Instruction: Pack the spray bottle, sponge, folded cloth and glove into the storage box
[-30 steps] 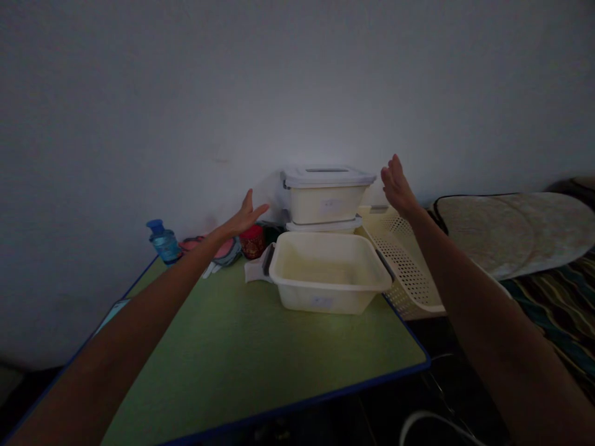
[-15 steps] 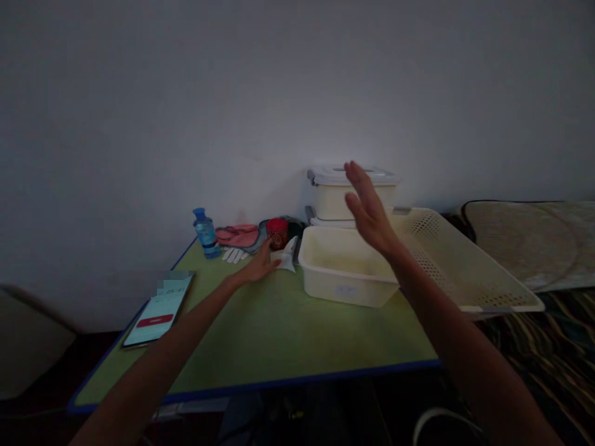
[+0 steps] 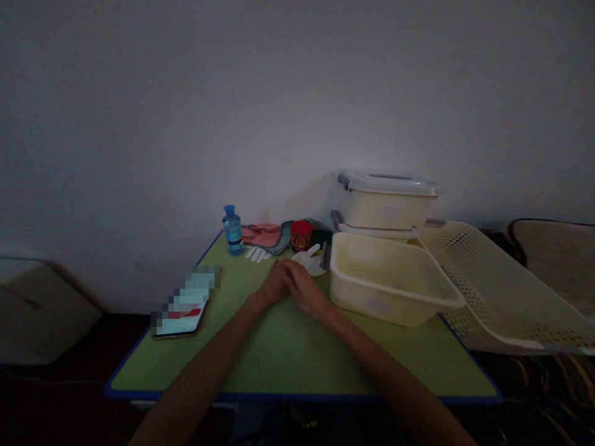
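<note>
My left hand and my right hand meet over the middle of the green table. The right fingers lie over the left ones, and both hands look closed with no object visible in them. Part of the left fingers is hidden. Just behind the hands is a white plastic piece with a handle-like end, partly covered by them. A red patterned cup stands farther back. To the right sits an open cream plastic bin, apart from my right hand.
A blue bottle, pink cloth item and white glove lie at the back left. A phone rests on the left side. Lidded boxes are stacked behind the bin; a perforated basket overhangs the right edge.
My right hand has come down from above the bin and moved left to join my left hand. The left hand stays near the white piece. The view has shifted left.
</note>
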`<state>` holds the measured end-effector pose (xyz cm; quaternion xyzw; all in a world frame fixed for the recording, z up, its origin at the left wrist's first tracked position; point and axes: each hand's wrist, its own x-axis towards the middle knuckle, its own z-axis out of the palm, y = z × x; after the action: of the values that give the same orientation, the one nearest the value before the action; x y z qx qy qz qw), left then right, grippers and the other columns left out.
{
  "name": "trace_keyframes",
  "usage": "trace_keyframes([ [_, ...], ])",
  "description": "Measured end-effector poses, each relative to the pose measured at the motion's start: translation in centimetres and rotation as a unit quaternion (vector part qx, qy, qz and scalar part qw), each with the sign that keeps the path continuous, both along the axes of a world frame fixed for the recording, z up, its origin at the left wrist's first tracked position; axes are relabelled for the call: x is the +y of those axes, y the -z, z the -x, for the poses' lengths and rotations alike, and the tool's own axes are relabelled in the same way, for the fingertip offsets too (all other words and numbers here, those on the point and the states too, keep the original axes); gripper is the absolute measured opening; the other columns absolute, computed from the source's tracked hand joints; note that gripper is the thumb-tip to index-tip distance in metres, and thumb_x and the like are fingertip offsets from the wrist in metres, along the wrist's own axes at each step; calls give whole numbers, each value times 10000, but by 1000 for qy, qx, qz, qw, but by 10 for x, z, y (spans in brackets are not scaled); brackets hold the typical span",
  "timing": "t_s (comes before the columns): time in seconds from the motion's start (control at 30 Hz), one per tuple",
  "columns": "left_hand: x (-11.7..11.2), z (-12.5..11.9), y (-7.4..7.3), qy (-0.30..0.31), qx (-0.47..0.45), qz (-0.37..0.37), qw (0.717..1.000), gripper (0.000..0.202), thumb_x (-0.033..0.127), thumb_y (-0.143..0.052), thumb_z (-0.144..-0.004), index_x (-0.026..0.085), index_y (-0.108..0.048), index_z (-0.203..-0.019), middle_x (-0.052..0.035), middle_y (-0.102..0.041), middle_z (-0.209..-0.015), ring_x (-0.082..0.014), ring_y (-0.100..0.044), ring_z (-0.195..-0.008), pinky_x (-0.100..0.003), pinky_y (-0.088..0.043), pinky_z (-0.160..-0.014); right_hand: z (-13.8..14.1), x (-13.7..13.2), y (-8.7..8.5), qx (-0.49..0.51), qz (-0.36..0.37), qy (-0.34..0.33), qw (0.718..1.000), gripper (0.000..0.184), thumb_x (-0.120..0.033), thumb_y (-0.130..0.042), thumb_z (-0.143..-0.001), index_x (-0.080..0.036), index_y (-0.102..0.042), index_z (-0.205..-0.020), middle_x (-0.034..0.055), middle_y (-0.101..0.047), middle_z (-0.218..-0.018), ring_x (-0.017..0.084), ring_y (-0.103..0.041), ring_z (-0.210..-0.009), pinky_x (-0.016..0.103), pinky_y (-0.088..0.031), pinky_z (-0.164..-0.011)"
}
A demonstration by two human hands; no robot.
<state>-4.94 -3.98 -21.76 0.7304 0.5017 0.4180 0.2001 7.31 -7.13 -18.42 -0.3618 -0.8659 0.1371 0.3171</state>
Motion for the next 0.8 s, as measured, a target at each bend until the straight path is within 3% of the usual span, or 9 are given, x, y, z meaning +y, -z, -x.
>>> trace_keyframes([
  [0.13,6,16,-5,-42,37,17,998,120,97,-567,-551,189,-490,-540,-62,-604,-715,-262,-544,-860,-407,-349,-892,-3,16,20,-29,36,110,993,351,-178,-360,-874,-136,-429,-1216,175,-399,-1334,232,-344,-1263,487,-287,-1026],
  [0.23,11,26,-5,-120,22,28,992,176,105,-525,-582,199,-398,-505,-21,-521,-582,-234,-541,-757,-392,-377,-815,-5,17,28,-57,53,124,989,293,-225,-430,-855,-134,-510,-1122,204,-417,-1309,313,-358,-1241,618,-223,-982],
  [0.4,23,37,-4,-216,-77,17,973,114,97,-418,-617,202,-377,-603,5,-502,-618,-176,-542,-718,-300,-418,-704,-4,9,26,-107,39,48,992,234,-209,-492,-833,-165,-569,-1049,130,-519,-1224,240,-449,-1155,467,-293,-998],
  [0.53,29,42,-6,-182,-152,33,971,124,109,-341,-650,186,-437,-653,24,-506,-537,-133,-542,-573,-233,-426,-582,-3,4,21,-99,17,-6,995,181,-238,-539,-813,-159,-601,-963,97,-586,-1091,212,-502,-1030,371,-381,-913],
  [0.63,28,39,-5,-144,-170,52,973,163,171,-326,-720,176,-481,-670,67,-386,-396,-114,-441,-403,-215,-374,-472,-3,4,18,-84,16,-27,996,166,-296,-527,-828,-150,-603,-852,80,-614,-940,191,-526,-921,329,-412,-843],
  [0.7,26,34,-3,-115,-161,64,978,139,227,-392,-728,174,-497,-654,80,-363,-380,-100,-390,-364,-204,-316,-420,-4,6,17,-76,37,-7,996,204,-291,-462,-867,-154,-590,-788,66,-615,-860,167,-544,-851,294,-429,-790],
  [0.8,22,26,0,-67,-135,74,986,82,236,-502,-682,166,-523,-646,69,-445,-422,-90,-411,-385,-195,-281,-408,-5,10,18,-69,67,73,993,212,-246,-410,-884,-150,-583,-808,82,-619,-877,172,-562,-863,292,-436,-788],
])
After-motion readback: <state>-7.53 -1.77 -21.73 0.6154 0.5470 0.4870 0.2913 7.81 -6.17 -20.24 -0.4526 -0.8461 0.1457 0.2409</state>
